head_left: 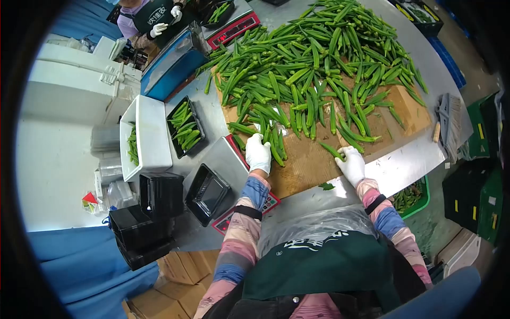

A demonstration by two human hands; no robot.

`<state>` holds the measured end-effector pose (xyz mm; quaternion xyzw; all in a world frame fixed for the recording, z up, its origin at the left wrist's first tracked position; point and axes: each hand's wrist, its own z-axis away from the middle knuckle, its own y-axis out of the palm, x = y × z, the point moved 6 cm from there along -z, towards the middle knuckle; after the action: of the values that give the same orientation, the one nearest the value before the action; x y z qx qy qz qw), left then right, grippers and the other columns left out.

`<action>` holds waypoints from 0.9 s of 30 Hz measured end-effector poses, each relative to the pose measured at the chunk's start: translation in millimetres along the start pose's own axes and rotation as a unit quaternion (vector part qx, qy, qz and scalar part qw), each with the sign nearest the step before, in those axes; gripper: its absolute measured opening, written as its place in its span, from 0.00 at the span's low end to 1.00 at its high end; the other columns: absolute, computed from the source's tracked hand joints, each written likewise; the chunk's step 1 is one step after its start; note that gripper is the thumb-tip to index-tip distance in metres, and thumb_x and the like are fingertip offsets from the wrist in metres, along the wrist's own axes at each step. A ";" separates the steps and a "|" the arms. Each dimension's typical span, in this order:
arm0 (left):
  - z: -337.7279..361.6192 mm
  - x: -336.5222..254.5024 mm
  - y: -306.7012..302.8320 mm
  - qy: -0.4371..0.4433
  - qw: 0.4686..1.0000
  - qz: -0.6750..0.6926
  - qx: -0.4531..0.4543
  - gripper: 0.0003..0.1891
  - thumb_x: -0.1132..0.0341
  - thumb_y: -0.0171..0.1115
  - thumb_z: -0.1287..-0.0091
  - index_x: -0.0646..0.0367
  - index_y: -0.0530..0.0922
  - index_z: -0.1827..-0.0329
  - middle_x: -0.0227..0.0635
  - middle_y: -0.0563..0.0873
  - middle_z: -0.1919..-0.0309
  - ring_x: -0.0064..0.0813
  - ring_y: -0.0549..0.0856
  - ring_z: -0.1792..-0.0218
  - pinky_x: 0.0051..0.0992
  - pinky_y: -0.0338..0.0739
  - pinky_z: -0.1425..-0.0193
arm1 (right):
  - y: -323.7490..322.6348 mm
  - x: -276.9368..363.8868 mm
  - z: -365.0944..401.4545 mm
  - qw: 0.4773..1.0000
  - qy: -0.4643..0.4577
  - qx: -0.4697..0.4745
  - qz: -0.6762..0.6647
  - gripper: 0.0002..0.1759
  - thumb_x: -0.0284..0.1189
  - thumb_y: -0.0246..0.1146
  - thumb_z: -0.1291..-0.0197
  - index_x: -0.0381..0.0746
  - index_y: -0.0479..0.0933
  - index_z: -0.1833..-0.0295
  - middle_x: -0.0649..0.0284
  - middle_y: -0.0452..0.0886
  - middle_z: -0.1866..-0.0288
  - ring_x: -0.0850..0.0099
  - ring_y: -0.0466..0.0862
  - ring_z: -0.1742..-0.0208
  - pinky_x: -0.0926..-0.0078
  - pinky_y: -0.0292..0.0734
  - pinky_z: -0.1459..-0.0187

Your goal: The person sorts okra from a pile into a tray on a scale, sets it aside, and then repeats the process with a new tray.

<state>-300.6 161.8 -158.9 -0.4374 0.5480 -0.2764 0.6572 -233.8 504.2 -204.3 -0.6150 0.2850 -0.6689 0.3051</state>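
A large heap of green okra [313, 58] spreads over a flattened cardboard sheet [303, 173] on the metal table. My left hand [258, 154], in a white glove, is at the heap's near left edge with its fingers curled in beside several pods; what is in them is hidden. My right hand [352, 165], also gloved, pinches the end of a single okra pod [331, 150] low over the cardboard. An empty black tray [207, 194] sits on a scale [226, 154] to the left of my left hand.
Farther left are a black tray of okra [185, 127], a white bin [159, 133] and stacked black trays [161, 194]. A co-worker [154, 18] in white gloves stands at the far left. A brush [450, 125] lies at the right edge, above a green basket [424, 199].
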 end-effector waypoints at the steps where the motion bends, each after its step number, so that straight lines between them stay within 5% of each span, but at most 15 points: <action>1: -0.7 0.1 1.5 -0.021 1.000 0.005 -0.011 0.12 0.69 0.68 0.37 0.64 0.84 0.53 0.45 0.90 0.58 0.40 0.89 0.58 0.35 0.81 0.50 | -1.5 0.2 -1.0 1.000 0.000 0.006 -0.001 0.15 0.33 0.75 0.46 0.43 0.82 0.54 0.60 0.83 0.57 0.60 0.84 0.51 0.62 0.79 0.48; 3: -5.4 2.3 2.3 -0.069 0.990 0.092 0.079 0.13 0.73 0.66 0.39 0.65 0.83 0.52 0.49 0.89 0.59 0.45 0.88 0.58 0.35 0.81 0.50 | -1.7 -1.4 -1.9 1.000 0.004 0.017 -0.005 0.15 0.34 0.75 0.46 0.44 0.82 0.54 0.61 0.83 0.58 0.61 0.85 0.52 0.62 0.79 0.49; 5: -6.2 6.1 -5.8 -0.104 0.970 0.218 0.027 0.09 0.73 0.65 0.39 0.66 0.81 0.56 0.39 0.89 0.64 0.30 0.86 0.64 0.28 0.79 0.57 | -0.7 -2.5 -2.8 1.000 -0.009 0.013 -0.003 0.15 0.35 0.75 0.46 0.46 0.82 0.55 0.64 0.83 0.58 0.63 0.85 0.53 0.63 0.80 0.52; 8: -12.4 9.5 -7.1 -0.124 0.965 0.230 -0.012 0.12 0.70 0.66 0.40 0.64 0.76 0.56 0.36 0.85 0.67 0.27 0.83 0.67 0.29 0.79 0.58 | -3.5 -2.4 -2.4 1.000 -0.018 0.016 -0.006 0.15 0.36 0.75 0.46 0.47 0.82 0.55 0.64 0.82 0.58 0.63 0.85 0.54 0.63 0.80 0.53; 11: -4.0 -23.1 0.6 -0.114 0.973 0.198 -0.007 0.17 0.68 0.67 0.40 0.62 0.74 0.49 0.41 0.87 0.63 0.33 0.86 0.64 0.32 0.80 0.56 | -5.3 -2.7 -4.9 0.999 -0.032 0.019 -0.001 0.15 0.37 0.76 0.47 0.47 0.82 0.55 0.65 0.82 0.57 0.63 0.85 0.54 0.64 0.80 0.54; 13: 3.0 -28.8 14.0 -0.130 0.986 0.105 -0.019 0.20 0.64 0.69 0.41 0.58 0.76 0.47 0.48 0.89 0.57 0.47 0.89 0.55 0.40 0.81 0.48 | -3.5 -4.4 -4.3 0.999 -0.038 0.022 0.002 0.16 0.37 0.76 0.47 0.47 0.81 0.55 0.65 0.82 0.57 0.64 0.85 0.54 0.64 0.80 0.54; 19: 7.0 -38.7 22.8 -0.075 0.991 -0.089 -0.064 0.16 0.58 0.72 0.39 0.54 0.82 0.51 0.45 0.85 0.57 0.50 0.86 0.54 0.45 0.79 0.50 | -5.7 -6.2 -4.6 0.998 -0.052 0.033 -0.017 0.15 0.37 0.75 0.46 0.47 0.81 0.54 0.65 0.81 0.57 0.63 0.85 0.55 0.63 0.81 0.54; 27: 25.2 -39.8 26.8 -0.034 0.991 -0.087 -0.093 0.14 0.60 0.75 0.41 0.54 0.84 0.54 0.42 0.81 0.56 0.49 0.82 0.53 0.45 0.77 0.49 | -5.8 -6.6 -6.1 0.997 -0.050 0.050 -0.015 0.15 0.38 0.75 0.45 0.46 0.82 0.54 0.64 0.81 0.56 0.62 0.85 0.53 0.63 0.81 0.53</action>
<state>-289.3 214.7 -162.9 -0.5515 0.5087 -0.2659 0.6053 -239.9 513.0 -204.8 -0.6363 0.2260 -0.6550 0.3390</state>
